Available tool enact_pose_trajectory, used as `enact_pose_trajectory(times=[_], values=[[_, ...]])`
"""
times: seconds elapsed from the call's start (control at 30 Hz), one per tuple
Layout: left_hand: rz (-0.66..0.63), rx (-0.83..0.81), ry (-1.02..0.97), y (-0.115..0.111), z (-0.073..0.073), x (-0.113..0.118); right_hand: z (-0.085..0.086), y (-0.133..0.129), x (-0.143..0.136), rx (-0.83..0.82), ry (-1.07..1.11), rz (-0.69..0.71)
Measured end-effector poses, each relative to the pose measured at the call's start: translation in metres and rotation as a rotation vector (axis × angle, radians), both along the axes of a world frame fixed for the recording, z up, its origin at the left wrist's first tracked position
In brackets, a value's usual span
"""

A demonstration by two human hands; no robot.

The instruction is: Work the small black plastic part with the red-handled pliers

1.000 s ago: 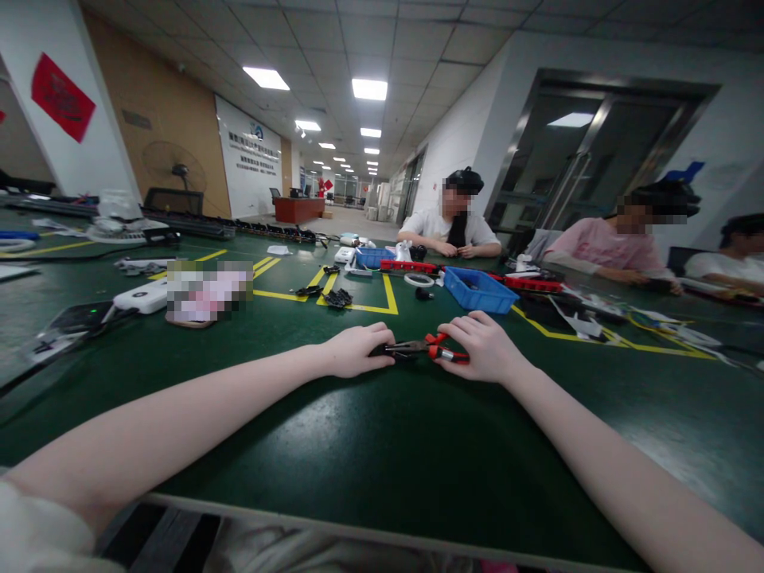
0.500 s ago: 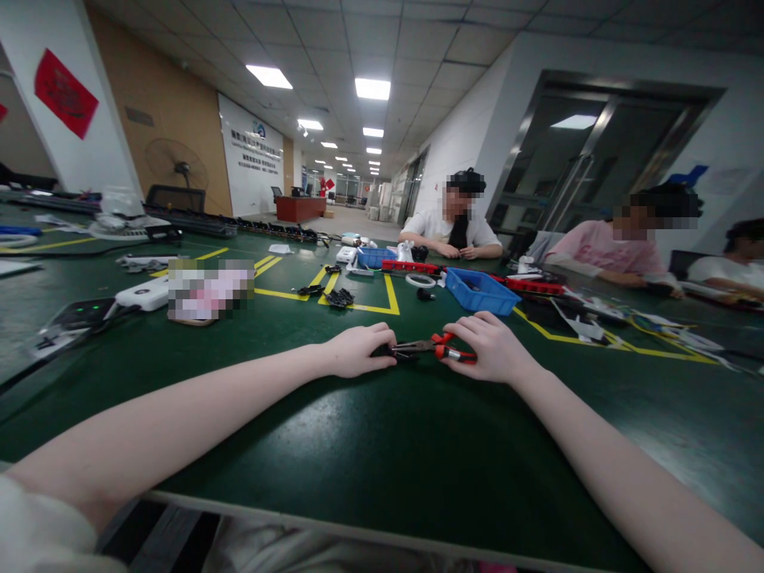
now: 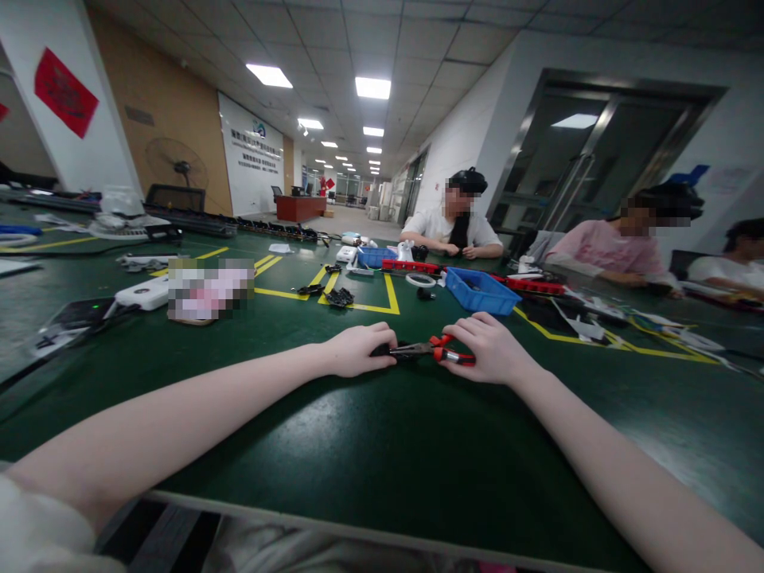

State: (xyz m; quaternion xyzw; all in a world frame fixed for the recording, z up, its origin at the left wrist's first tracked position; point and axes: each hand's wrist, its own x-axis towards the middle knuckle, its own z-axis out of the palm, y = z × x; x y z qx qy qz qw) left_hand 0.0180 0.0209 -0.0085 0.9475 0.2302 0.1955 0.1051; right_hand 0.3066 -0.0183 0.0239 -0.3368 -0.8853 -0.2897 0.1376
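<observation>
Red-handled pliers lie in the grip of my right hand, whose fingers wrap round the handles. Their grey jaws point left toward my left hand. The fingers of that hand pinch a small black part, which the plier tips meet. Its exact shape is mostly hidden by the fingers. Both hands are just above the green table. Beyond them lie black pieces inside yellow tape lines, and a blue bin stands behind my right hand.
At the left are a phone, a white power bank and a cable. A white tape roll, red strips and a second blue bin are farther back. Several people sit across the table and at the right.
The pliers have shifted very slightly left and their jaws look closer together at the black part. My hands have stayed almost in place.
</observation>
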Motion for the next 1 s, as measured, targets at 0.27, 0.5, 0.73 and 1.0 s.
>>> enact_pose_trajectory(times=[0.27,0.5,0.73,1.0], values=[[-0.013,0.005,-0.003,0.0007,-0.0010,-0.0007,0.0007,-0.0020,-0.0038,-0.040,0.019,-0.015],[-0.005,0.004,0.002,-0.0008,0.0001,-0.0004,0.0014,-0.0038,-0.0061,-0.041,0.046,-0.005],[-0.012,0.011,-0.002,-0.0008,-0.0003,-0.0005,-0.0008,-0.0033,-0.0067,-0.053,0.041,-0.017],[-0.007,0.013,0.006,-0.0027,0.0017,-0.0006,0.0000,-0.0056,-0.0083,-0.048,0.060,-0.010]])
